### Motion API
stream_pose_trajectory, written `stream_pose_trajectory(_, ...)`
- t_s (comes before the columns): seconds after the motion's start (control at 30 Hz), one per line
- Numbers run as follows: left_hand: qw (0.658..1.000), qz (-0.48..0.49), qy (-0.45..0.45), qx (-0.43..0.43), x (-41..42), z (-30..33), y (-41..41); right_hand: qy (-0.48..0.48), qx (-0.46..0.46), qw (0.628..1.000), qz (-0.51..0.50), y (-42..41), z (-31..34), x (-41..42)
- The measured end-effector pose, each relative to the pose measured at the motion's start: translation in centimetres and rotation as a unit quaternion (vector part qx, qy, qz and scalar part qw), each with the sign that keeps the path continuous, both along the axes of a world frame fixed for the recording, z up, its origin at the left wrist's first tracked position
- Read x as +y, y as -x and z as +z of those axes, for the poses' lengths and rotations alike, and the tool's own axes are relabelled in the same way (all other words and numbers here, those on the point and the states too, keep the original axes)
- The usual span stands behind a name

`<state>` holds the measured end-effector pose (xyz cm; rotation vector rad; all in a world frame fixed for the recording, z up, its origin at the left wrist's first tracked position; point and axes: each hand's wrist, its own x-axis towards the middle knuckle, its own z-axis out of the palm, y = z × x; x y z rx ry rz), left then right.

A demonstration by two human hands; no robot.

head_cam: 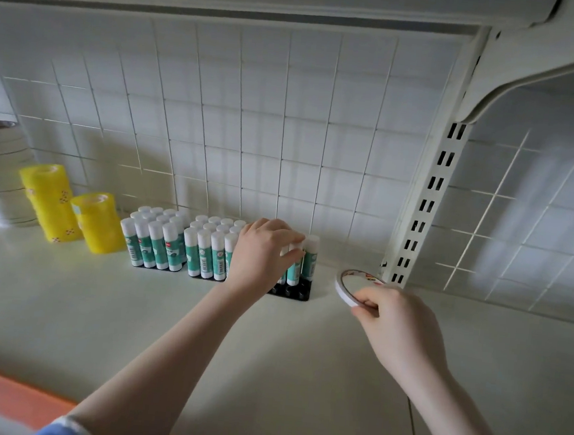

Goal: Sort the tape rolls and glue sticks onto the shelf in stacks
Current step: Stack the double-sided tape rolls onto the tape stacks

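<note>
- The shelf (269, 336) is pale and flat, with lots of bare room at the front and in the middle.
- Its front edge has an orange-red strip (7, 391) at the lower left.
- A white wire grid wall (268, 130) stands along the back, so things cannot go further back.
- A white slotted post (427, 201) stands at the back right, with a curved bracket (516, 74) on top holding another shelf above.
- The left hand (262, 253) reaches to the glue sticks (207, 249). Its grip pinches the white cap of one stick in the right-hand group.
- The glue sticks stand up straight in three tight groups on black trays (293, 291). The right tray has some open holes at the front.
- The right hand (394, 325) holds a thin white tape roll (352, 287) by its near edge, tilted, close to the shelf, just right of the glue sticks and near the post.
- Two stacks of yellow tape rolls (73, 210) stand left of the glue sticks.
- A tall stack of white tape rolls (0, 174) stands at the far left.
- A blue sleeve (62, 431) shows at the bottom.
</note>
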<state>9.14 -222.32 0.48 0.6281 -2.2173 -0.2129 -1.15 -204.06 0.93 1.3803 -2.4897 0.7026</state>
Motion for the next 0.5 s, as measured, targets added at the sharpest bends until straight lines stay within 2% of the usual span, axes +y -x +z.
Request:
stream_pose_trajectory(0.2, 0.996, -0.012, 0.09, -0.009, -0.3, -0.7, 0.2, -0.002, -0.014, 1.0, -0.011, 0.0, -0.1, 0.1)
stream_pose_trajectory(0.5, 0.995, -0.007, 0.085, -0.044, 0.0, -0.9, 0.1, 0.006, -0.027, 1.0, 0.002, -0.4, -0.2, 0.4)
